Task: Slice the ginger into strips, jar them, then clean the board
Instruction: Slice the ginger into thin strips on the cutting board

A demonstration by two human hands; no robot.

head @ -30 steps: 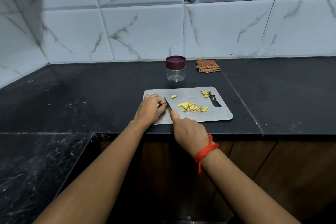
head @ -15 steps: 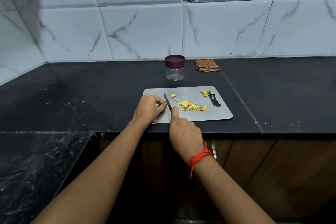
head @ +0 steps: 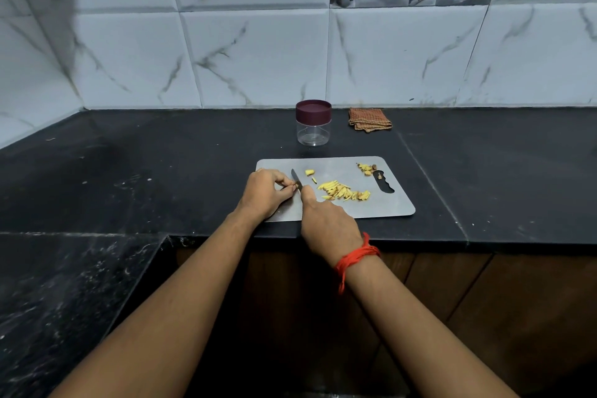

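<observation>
**A:** Two hands crowd one corner of the board (head: 394, 207). Why so close?

**B:** The left hand (head: 263, 192) pinches a small piece of ginger (head: 294, 186) in curled fingertips, pinning it down so it can't skid. The right hand (head: 326, 223) is wrapped round the knife (head: 295, 179) handle, forefinger stretched toward the blade for control. The blade is right against that piece.

**A:** And what's already cut?

**B:** The strips (head: 342, 191) lie in a loose pile just right of the blade, kept aside, I'd guess, so the cutting spot stays free. A few brownish scraps (head: 366, 168) sit apart by the board's handle slot and are likely trimmings.

**A:** The jar?

**B:** The jar (head: 313, 131) stands behind the board on the table (head: 161, 171). Its maroon lid (head: 313, 110) is on and nothing shows inside. A folded cloth (head: 370, 119) waits just beside it, probably for wiping. Slicing looks nearly finished, while jarring and cleaning are not yet begun.
</observation>
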